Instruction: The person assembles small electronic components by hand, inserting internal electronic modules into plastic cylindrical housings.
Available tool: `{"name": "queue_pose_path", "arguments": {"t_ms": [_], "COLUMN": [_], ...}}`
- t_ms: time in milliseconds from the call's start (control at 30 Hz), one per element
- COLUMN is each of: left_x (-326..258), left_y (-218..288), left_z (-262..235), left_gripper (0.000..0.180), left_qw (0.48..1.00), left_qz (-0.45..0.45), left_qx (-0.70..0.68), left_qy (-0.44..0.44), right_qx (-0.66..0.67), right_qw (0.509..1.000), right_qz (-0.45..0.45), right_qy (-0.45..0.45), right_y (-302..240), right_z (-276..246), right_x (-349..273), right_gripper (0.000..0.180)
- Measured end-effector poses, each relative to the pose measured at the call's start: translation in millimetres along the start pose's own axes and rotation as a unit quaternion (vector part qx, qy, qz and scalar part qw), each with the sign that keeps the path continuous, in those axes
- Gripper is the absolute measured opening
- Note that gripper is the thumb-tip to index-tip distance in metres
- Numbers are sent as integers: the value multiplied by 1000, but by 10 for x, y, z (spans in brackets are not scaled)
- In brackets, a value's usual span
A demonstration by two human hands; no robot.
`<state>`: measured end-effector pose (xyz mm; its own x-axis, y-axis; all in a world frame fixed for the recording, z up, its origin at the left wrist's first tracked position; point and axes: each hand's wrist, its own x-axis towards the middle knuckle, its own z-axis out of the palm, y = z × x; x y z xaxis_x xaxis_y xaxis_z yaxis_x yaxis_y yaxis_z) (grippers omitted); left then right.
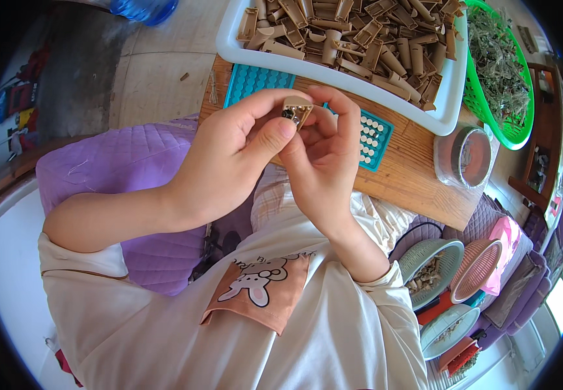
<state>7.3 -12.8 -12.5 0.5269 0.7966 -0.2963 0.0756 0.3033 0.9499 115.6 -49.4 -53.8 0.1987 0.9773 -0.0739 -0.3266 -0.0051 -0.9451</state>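
Before the person in the cream shirt stretches a wood-grained counter (418, 185). On its far side sits a large white tub (447, 120), heaped with loose brown molded pieces (366, 55). Beyond the tub's right side, a bright green basket (480, 104) holds a tangle of small greyish parts (502, 71), too fine to make out. Nearer the person, a teal panel with rows of round shapes (259, 81) shows left of the hands, and a teal tray of white discs (385, 146) shows to their right; whether they are one tray is hidden. A round container (444, 156) stands near the counter's right end. Raised over the teal area, the left hand (242, 130) pinches a brown piece (296, 102) between thumb and forefinger. The right hand (320, 153) curls close around its right side, but its exact grip cannot be told. Inside the piece are tiny dark and shiny bits (291, 115).
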Motion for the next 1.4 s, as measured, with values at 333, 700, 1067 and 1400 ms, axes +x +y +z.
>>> {"name": "queue_pose_path", "arguments": {"t_ms": [333, 700, 1067, 1400], "left_x": [-3, 22, 5, -33], "left_y": [116, 171, 181, 128], "left_z": [-44, -29, -18, -3], "left_gripper": [35, 32, 34, 33], "left_qw": [995, 955, 945, 969], "left_qz": [-12, -256, -285, -204], "left_qx": [30, -92, -112, -47], "left_qy": [-98, -114, -115, -129], "right_qx": [-92, -500, -604, -280], "right_qw": [990, 856, 782, 904], "right_qz": [-67, -9, -153, -321], "right_qy": [-88, 135, 9, 34], "right_y": [-49, 397, 369, -66], "right_z": [-366, -1627, -1604, -353], "right_x": [30, 155, 189, -244], "right_gripper": [33, 18, 14, 25]}}
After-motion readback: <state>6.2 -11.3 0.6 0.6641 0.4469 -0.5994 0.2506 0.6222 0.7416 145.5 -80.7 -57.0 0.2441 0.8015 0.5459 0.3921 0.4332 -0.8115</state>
